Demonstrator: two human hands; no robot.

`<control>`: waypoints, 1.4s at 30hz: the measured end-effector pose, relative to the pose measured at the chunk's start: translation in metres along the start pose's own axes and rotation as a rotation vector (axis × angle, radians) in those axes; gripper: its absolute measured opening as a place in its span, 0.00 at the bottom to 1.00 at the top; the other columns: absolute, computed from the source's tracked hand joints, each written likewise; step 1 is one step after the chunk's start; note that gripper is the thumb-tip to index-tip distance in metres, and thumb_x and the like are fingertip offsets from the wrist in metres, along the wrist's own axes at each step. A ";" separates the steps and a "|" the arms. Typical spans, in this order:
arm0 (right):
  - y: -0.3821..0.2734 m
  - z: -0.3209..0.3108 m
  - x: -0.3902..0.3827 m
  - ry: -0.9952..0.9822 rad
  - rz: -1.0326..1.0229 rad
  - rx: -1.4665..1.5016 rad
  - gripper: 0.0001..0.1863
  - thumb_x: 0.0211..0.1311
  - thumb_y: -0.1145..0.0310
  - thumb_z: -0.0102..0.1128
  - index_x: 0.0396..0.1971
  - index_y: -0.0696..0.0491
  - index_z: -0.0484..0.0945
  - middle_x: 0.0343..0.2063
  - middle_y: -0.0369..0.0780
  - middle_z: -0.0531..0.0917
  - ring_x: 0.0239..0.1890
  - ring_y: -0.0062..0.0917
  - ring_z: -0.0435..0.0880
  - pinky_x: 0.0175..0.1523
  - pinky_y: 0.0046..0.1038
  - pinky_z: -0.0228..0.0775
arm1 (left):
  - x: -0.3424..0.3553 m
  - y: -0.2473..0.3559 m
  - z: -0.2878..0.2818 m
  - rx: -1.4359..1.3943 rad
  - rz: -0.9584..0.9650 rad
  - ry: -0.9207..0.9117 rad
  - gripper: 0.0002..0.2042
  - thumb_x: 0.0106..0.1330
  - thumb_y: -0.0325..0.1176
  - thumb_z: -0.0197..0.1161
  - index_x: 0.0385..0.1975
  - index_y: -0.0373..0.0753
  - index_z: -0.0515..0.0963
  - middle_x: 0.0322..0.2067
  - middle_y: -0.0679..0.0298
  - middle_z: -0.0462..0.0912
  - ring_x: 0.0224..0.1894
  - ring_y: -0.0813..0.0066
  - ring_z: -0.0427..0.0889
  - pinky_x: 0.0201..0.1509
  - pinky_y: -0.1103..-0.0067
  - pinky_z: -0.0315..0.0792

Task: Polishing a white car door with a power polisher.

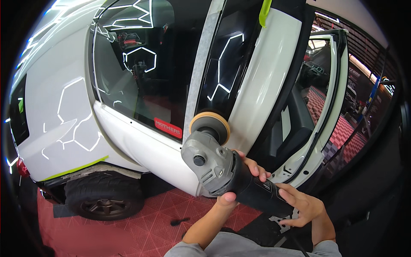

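Note:
A polisher [252,184] with a grey metal head and black body is held in both my hands. My left hand [231,199] wraps round the body just behind the head, its thumb on the near side and fingertips showing on the far side. Around the rear of the body is my right hand [302,205], its fingers curled over it. The round orange-edged pad [210,124] lies against the lower end of a glossy black pillar panel [222,68]. Whether the pad is spinning I cannot tell. Grey masking tape [203,55] runs along the panel's left side.
The white vehicle [150,158] fills the left and middle, with a dark window [141,73] and a red label [168,128]. On the right stands an open door [327,107]. A rear wheel [105,197] rests by the red tiled floor [162,218]. Green tape [265,13] hangs at the top.

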State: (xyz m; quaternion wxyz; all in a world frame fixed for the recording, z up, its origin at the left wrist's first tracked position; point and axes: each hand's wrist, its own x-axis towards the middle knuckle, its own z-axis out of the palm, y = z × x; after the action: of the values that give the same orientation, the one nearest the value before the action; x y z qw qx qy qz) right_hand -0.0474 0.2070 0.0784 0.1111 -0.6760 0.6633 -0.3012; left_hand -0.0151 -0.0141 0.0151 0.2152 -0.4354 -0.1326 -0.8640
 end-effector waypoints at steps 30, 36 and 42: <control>0.021 0.007 0.005 0.090 0.004 0.116 0.43 0.39 0.75 0.75 0.62 0.56 0.68 0.60 0.58 0.68 0.58 0.49 0.75 0.58 0.34 0.70 | -0.022 0.006 -0.001 0.179 0.028 0.249 0.44 0.48 0.61 0.70 0.58 0.39 0.57 0.38 0.60 0.72 0.40 0.64 0.77 0.50 0.64 0.71; 0.004 0.038 0.019 0.317 -0.024 0.010 0.46 0.36 0.63 0.81 0.60 0.53 0.67 0.54 0.56 0.73 0.53 0.45 0.77 0.53 0.36 0.73 | -0.020 0.005 -0.003 0.152 0.068 0.227 0.44 0.49 0.60 0.70 0.58 0.39 0.57 0.38 0.61 0.71 0.40 0.65 0.77 0.50 0.64 0.72; 0.014 0.073 0.017 0.504 -0.013 -0.149 0.46 0.32 0.61 0.83 0.57 0.51 0.69 0.47 0.53 0.76 0.45 0.42 0.81 0.45 0.34 0.77 | -0.030 0.011 -0.009 0.150 0.085 0.176 0.45 0.49 0.61 0.70 0.58 0.39 0.56 0.38 0.61 0.71 0.39 0.65 0.76 0.49 0.64 0.72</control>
State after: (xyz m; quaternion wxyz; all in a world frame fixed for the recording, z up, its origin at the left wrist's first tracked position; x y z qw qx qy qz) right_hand -0.0198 0.1714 0.0165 -0.1094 -0.5901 0.6862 -0.4111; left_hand 0.0001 -0.0201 -0.0142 0.2945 -0.3456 -0.1590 -0.8767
